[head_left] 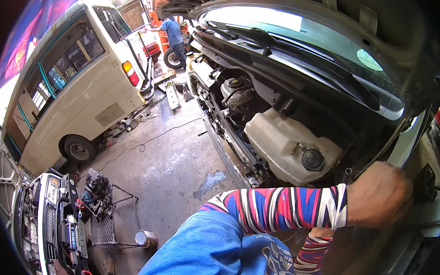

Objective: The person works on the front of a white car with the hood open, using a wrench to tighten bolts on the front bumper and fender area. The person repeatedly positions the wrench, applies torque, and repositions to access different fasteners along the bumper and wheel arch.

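Note:
My left hand [379,193], its sleeve striped red, blue and white, reaches across to the right side of the open engine bay, fingers curled; whatever they grip is hidden. It is beside a dark rod and metal parts below the translucent plastic reservoir [275,141] with its black cap. My right hand [320,233] shows only at the wrist beneath my left forearm, its fingers hidden. A smaller round reservoir [237,93] sits farther along the bay, under the raised hood [373,12].
A cream minibus [77,111] stands at upper left, with a person in blue [172,37] near its rear. At lower left are another vehicle's front [49,228], an engine part [97,188] by a metal rack [104,227], and a can [146,238]. A cord crosses the concrete floor [166,166].

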Motion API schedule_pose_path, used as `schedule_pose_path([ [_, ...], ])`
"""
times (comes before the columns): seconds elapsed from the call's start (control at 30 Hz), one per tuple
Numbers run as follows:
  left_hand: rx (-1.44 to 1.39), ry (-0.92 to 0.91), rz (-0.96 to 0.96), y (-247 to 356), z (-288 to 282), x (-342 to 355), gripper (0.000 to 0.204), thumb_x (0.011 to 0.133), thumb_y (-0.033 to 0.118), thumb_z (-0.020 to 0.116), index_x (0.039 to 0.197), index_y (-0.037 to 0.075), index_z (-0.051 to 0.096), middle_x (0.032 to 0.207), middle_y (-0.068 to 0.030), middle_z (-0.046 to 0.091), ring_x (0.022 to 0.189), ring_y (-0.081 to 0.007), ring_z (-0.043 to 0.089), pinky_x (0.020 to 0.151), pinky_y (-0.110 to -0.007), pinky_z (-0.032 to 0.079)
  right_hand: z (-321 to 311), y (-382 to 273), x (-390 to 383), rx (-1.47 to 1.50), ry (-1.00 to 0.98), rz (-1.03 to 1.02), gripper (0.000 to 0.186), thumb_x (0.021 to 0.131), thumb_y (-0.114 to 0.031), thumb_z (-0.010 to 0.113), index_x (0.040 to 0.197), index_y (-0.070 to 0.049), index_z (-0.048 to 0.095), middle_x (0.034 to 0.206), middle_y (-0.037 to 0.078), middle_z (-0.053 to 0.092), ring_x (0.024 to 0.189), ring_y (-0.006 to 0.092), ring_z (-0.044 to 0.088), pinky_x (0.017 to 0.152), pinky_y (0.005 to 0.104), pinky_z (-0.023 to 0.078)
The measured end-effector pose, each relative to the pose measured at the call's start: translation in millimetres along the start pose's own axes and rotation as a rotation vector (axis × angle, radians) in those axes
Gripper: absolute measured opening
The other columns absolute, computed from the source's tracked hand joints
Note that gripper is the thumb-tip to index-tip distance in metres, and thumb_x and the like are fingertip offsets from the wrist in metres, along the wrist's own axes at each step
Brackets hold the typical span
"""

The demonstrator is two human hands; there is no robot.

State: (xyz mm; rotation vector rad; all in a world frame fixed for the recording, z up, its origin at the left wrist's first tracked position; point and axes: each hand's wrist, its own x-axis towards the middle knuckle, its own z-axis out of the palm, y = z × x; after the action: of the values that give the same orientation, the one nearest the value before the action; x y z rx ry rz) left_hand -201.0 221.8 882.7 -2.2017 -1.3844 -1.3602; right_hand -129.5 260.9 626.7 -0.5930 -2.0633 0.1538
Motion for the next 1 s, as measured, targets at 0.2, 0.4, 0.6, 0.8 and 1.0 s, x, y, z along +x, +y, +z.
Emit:
schedule_pose_path([
  [0.2, -0.064, -0.234, -0.004, -28, -2, -15, 0.028, 0.075, 0.028, 0.068, 0.060, 0.005, 0.063, 0.060, -0.0166, 0.060, 0.060, -0.0379, 0.062, 0.056, -0.047, 0.050, 6, -39, 18, 0.990, 0.300, 0.655, 0.104, 0.066, -0.058, 0.086, 0.137, 0.004, 0.042, 0.116, 0.008, 0.061, 0.104, 0.0126, 0.056, 0.091, 0.0294, 0.043],
  [0.4, -0.018, -0.258, 0.014, -35, 2, -17, 0.024, 0.074, 0.027, 0.067, 0.065, 0.005, 0.068, 0.061, -0.0168, 0.062, 0.061, -0.0370, 0.064, 0.057, -0.046, 0.052, 14, -46, 27, 1.094, 0.445, 0.626, 0.096, 0.063, -0.046, 0.091, 0.134, 0.001, 0.046, 0.098, -0.001, 0.057, 0.075, 0.0028, 0.048, 0.075, 0.0195, 0.040],
  [0.6, -0.024, -0.268, 0.081, -38, 3, -24, 0.020, 0.071, 0.024, 0.068, 0.064, 0.005, 0.068, 0.060, -0.0151, 0.061, 0.060, -0.0361, 0.064, 0.056, -0.044, 0.053, 11, -55, 22, 1.108, 0.410, 0.552, 0.078, 0.074, -0.028, 0.085, 0.135, 0.001, 0.045, 0.117, 0.005, 0.059, 0.099, 0.0117, 0.056, 0.091, 0.0272, 0.043],
  [0.8, -0.028, -0.344, 0.080, -36, 7, -25, 0.022, 0.068, 0.025, 0.068, 0.061, 0.005, 0.066, 0.059, -0.0155, 0.061, 0.060, -0.0367, 0.064, 0.055, -0.045, 0.053, 15, -54, 20, 0.811, 0.386, 0.368, 0.083, 0.079, -0.039, 0.081, 0.139, 0.004, 0.042, 0.137, 0.013, 0.053, 0.124, 0.0220, 0.053, 0.108, 0.0373, 0.038],
  [1.0, -0.183, -0.209, 0.280, 2, 7, -25, 0.020, 0.064, 0.026, 0.066, 0.057, 0.008, 0.061, 0.057, -0.0142, 0.059, 0.057, -0.0352, 0.062, 0.053, -0.044, 0.050, 17, -44, 14, 0.654, 0.312, 0.378, 0.077, 0.082, -0.042, 0.077, 0.136, 0.002, 0.044, 0.135, 0.013, 0.053, 0.123, 0.0226, 0.053, 0.106, 0.0377, 0.039],
])
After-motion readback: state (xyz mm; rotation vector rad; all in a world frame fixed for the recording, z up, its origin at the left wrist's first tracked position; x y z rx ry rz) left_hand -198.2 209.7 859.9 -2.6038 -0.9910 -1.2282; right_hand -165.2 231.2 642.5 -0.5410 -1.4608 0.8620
